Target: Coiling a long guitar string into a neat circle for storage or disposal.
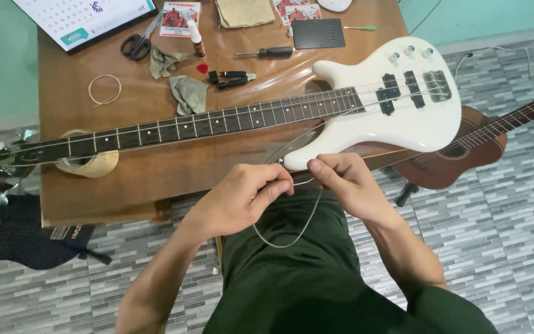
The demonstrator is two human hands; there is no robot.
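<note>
Left hand: our left hand (242, 195) sits just off the near edge of the counter (156, 173), fingers (273, 185) pinched together on the string (292, 238).
Right hand: our right hand (347, 182) is just beside the left, fingertips nearly meeting it, fingers (316, 167) clamped on the same string.
String: we see a thin wire running from the two pinches down in a loop over our lap, in front of the green trousers (304, 278); another stretch curves up toward the bass body.
Bass: the white bass (390, 117) lies flat across the counter, neck (205, 120) to our left, headstock (1, 164) past the counter edge. Its lower horn is touching or just above our right hand; we cannot tell which.
Tape roll: a roll (91, 164) lies under the neck near the headstock.
Counter top: scissors (136, 44), two cloths (188, 93), a red pick (202, 68), a black cutter (230, 78), a screwdriver (267, 53), a coiled string (104, 89), a small bottle (197, 38), a black plate (317, 33) and a calendar (84, 15) lie well beyond the bass.
Floor: an acoustic guitar (465, 154) leans behind the bass body at our right; a dark guitar (20, 235) lies at our left.
</note>
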